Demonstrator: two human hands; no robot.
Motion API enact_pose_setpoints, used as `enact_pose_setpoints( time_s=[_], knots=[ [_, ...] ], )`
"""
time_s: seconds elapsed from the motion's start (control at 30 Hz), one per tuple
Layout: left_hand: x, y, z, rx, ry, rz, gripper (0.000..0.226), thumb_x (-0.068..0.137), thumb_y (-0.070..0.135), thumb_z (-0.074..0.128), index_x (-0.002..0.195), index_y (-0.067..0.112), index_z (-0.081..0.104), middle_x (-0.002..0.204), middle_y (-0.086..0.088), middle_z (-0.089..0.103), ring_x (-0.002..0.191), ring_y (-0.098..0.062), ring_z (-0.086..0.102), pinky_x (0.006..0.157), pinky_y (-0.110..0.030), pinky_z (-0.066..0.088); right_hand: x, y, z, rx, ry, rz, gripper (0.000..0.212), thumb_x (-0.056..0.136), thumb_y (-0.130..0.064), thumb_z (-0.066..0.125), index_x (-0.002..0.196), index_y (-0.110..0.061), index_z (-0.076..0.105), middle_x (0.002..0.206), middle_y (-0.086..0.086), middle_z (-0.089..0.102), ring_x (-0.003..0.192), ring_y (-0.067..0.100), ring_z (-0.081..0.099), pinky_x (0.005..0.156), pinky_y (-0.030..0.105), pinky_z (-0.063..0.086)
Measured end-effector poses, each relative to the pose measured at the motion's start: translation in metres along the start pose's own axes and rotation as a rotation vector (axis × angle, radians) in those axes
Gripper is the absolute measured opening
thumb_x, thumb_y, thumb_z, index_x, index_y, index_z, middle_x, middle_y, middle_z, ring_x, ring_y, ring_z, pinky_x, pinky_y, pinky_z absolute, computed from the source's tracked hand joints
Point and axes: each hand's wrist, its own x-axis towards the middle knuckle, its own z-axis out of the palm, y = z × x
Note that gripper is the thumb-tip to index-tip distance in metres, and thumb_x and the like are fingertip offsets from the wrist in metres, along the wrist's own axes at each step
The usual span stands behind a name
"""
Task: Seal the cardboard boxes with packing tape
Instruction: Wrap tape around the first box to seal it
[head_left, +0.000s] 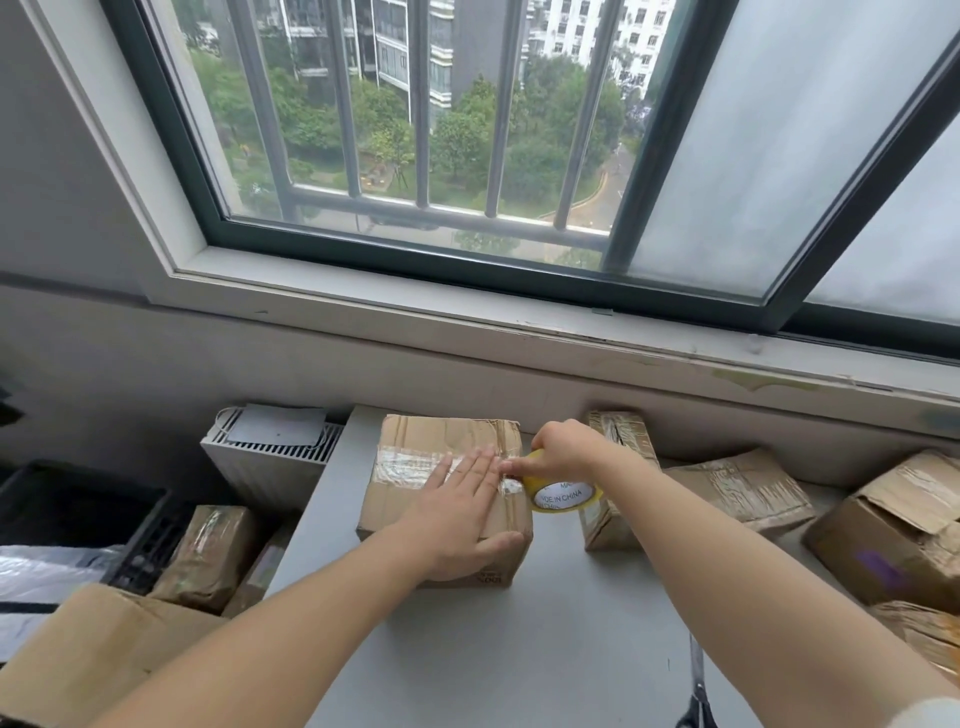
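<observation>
A brown cardboard box (415, 499) stands on the grey table (519, 649) below the window. A strip of clear tape (410, 462) runs across its top. My left hand (462, 514) lies flat on the box lid with straight fingers, its thumb at the front right corner. At the box's right edge, my right hand (563, 449) grips a yellowish roll of packing tape (563, 496), with the tape stretched from the roll onto the lid.
A narrow taped box (615, 478) stands right of the roll, with more worn boxes (737, 491) (893, 535) beyond it. Scissors (697, 696) lie at the table's near edge. Left of the table are a white radiator (270, 457), a black crate (83, 514) and further boxes (208, 556).
</observation>
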Motion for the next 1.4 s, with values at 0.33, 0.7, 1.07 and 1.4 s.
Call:
enact_pose_setpoints(
  time_s=[0.33, 0.7, 1.07, 1.4],
  knots=[
    [-0.012, -0.016, 0.003, 0.083, 0.053, -0.028, 0.108, 0.089, 0.086, 0.022, 0.161, 0.016, -0.018, 0.168, 0.001, -0.024, 0.155, -0.014, -0.023, 0.127, -0.041, -0.012, -0.016, -0.007, -0.022, -0.092, 0.107, 0.020, 0.054, 0.083, -0.069, 0.064, 0.067, -0.017, 0.064, 0.066, -0.001, 0.063, 0.065, 0.017, 0.060, 0.056, 0.028, 0.044],
    [-0.014, -0.016, 0.006, 0.090, 0.049, 0.001, 0.087, 0.084, 0.090, 0.010, 0.155, 0.050, -0.022, 0.169, -0.003, -0.022, 0.156, -0.021, -0.021, 0.125, -0.051, -0.012, -0.022, 0.007, 0.001, -0.005, 0.063, 0.124, 0.059, 0.084, -0.077, 0.058, 0.075, -0.019, 0.064, 0.070, -0.002, 0.057, 0.081, 0.024, 0.060, 0.066, 0.033, 0.046],
    [-0.006, -0.013, 0.007, 0.169, 0.085, 0.141, 0.088, 0.100, 0.063, 0.030, 0.161, 0.024, -0.019, 0.166, 0.010, -0.028, 0.153, -0.011, -0.025, 0.126, -0.052, -0.009, -0.018, 0.013, 0.016, 0.051, 0.033, 0.110, 0.051, 0.093, -0.072, 0.051, 0.099, -0.024, 0.069, 0.114, 0.011, 0.071, 0.110, 0.031, 0.063, 0.081, 0.034, 0.048],
    [-0.017, -0.010, -0.012, -0.067, 0.051, 0.057, 0.096, 0.096, 0.075, 0.034, 0.161, 0.026, -0.017, 0.161, 0.016, -0.028, 0.145, -0.001, -0.027, 0.124, -0.037, -0.018, -0.003, -0.018, 0.004, 0.154, 0.145, 0.073, 0.054, 0.090, -0.066, 0.061, 0.118, -0.020, 0.062, 0.117, 0.002, 0.070, 0.112, 0.025, 0.063, 0.091, 0.040, 0.053]
  ],
)
